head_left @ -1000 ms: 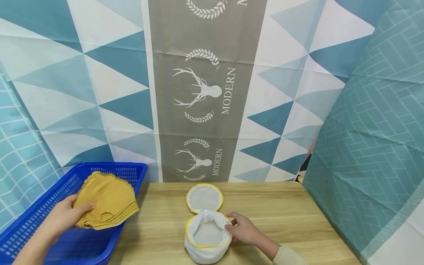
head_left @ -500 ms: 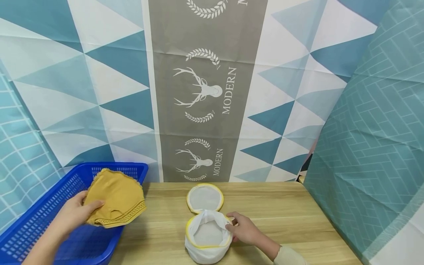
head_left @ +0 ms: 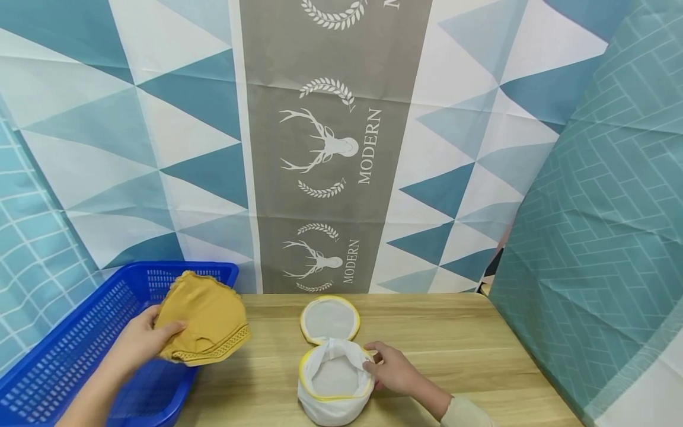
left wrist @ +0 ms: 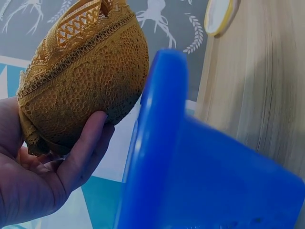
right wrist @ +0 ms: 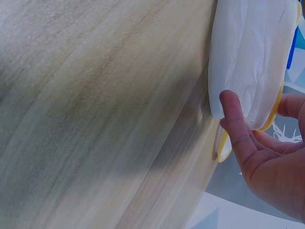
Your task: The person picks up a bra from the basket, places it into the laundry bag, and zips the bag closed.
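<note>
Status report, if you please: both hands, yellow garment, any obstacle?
Left hand holds yellow garment above edge of blue basket. Right hand holds white mesh bag. Its lid folded back, nothing seen in the way.

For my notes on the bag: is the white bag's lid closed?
No, the lid lies folded back behind the open white bag.

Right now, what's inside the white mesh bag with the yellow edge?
In the white mesh bag, only its pale bottom and wrinkled white walls show. The near wall's inner side is hidden behind the yellow front rim, so I can't tell what's there.
</note>
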`<state>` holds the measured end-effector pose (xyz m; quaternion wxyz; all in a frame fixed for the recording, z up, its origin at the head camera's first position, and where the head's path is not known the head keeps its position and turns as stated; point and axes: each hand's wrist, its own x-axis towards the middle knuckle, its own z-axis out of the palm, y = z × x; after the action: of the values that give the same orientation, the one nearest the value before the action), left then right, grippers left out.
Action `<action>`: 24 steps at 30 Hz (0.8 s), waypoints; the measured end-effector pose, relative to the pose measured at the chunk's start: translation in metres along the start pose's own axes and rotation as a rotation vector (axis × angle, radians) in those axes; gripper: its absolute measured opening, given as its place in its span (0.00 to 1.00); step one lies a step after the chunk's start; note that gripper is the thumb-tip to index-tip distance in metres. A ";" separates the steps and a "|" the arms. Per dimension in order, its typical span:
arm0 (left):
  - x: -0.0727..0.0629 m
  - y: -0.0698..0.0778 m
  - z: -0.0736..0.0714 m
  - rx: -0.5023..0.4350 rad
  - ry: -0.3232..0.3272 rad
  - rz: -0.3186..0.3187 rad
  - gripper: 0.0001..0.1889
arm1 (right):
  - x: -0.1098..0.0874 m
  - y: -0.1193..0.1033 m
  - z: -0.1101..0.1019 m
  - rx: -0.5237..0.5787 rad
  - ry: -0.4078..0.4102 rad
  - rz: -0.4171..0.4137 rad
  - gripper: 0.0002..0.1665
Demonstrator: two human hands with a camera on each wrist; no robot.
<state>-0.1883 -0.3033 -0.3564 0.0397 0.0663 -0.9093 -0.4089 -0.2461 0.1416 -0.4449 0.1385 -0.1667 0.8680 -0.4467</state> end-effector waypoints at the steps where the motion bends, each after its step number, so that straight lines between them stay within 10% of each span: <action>1: 0.000 0.000 0.001 0.005 0.003 0.001 0.31 | 0.000 0.000 0.000 0.001 0.001 0.002 0.29; 24: 0.002 0.019 0.030 -0.070 -0.002 0.035 0.30 | 0.000 -0.001 -0.001 -0.004 -0.003 -0.014 0.29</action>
<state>-0.1957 -0.2689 -0.3619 0.0480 0.0485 -0.8954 -0.4399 -0.2462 0.1414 -0.4438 0.1365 -0.1737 0.8676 -0.4456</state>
